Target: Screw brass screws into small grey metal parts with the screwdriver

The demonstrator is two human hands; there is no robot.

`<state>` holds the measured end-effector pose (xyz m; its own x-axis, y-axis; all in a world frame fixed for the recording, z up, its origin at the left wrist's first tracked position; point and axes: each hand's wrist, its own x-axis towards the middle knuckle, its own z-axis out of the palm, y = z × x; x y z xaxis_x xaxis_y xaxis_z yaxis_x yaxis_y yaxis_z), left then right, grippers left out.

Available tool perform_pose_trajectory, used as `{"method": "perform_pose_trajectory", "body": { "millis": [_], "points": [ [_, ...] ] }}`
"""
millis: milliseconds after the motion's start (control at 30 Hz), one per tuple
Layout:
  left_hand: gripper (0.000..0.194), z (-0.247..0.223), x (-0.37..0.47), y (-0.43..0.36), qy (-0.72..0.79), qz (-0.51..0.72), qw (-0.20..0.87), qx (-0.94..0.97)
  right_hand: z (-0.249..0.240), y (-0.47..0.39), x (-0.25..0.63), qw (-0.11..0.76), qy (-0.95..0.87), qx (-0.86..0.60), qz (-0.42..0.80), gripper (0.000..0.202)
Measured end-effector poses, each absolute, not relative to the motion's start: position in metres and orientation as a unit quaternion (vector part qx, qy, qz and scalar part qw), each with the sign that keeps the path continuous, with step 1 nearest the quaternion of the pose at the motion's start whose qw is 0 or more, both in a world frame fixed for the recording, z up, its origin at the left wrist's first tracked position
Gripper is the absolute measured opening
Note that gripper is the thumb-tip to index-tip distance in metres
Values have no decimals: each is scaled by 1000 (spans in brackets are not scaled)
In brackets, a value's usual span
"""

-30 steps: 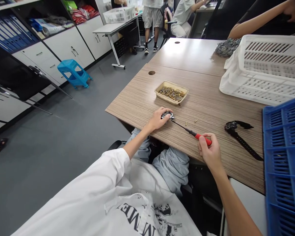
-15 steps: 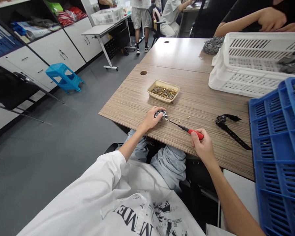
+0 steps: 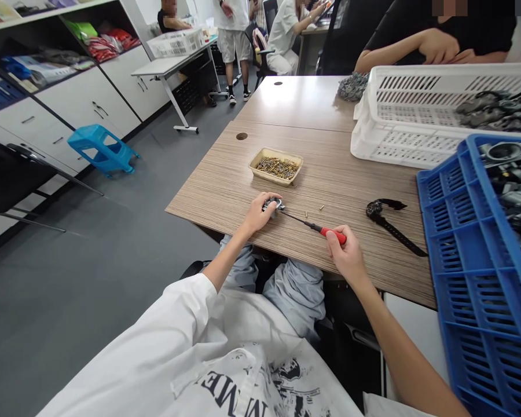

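Note:
My left hand (image 3: 259, 213) is closed around a small grey metal part (image 3: 278, 204), holding it at the tabletop; my fingers hide much of it. In my right hand (image 3: 348, 252) is a screwdriver (image 3: 333, 234) with a red handle and a thin dark shaft. Its tip points left and meets the metal part's right side, though the exact contact is too small to make out. Two small brass-coloured pieces (image 3: 306, 214) lie just beyond the shaft. Behind my left hand sits a cream tray (image 3: 252, 168) full of small brass and grey pieces.
A black wristwatch (image 3: 374, 209) lies on the table's right. Beyond it stand a blue crate (image 3: 449, 217) and a white basket (image 3: 399, 152), both holding grey metal parts. A co-worker's hands (image 3: 438, 46) rest behind the basket. A blue stool (image 3: 106, 152) stands on the floor at left.
My view has turned slightly right, so the scene sits further left and more of the blue crate's contents shows. Both hands keep their holds on the metal part and the screwdriver.

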<state>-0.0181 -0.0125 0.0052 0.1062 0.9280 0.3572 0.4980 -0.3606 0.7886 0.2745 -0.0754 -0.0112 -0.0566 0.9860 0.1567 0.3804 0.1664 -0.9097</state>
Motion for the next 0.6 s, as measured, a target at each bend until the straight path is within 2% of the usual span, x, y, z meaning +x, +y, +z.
{"method": "perform_pose_trajectory", "body": {
  "millis": [233,600],
  "points": [
    [32,7,-17,-14,509,434,249,700,-2,-78,271,432,-619,-533,382,30],
    [33,11,-17,-16,514,434,259,693,-6,-77,273,413,-628,-560,348,31]
  ]
}}
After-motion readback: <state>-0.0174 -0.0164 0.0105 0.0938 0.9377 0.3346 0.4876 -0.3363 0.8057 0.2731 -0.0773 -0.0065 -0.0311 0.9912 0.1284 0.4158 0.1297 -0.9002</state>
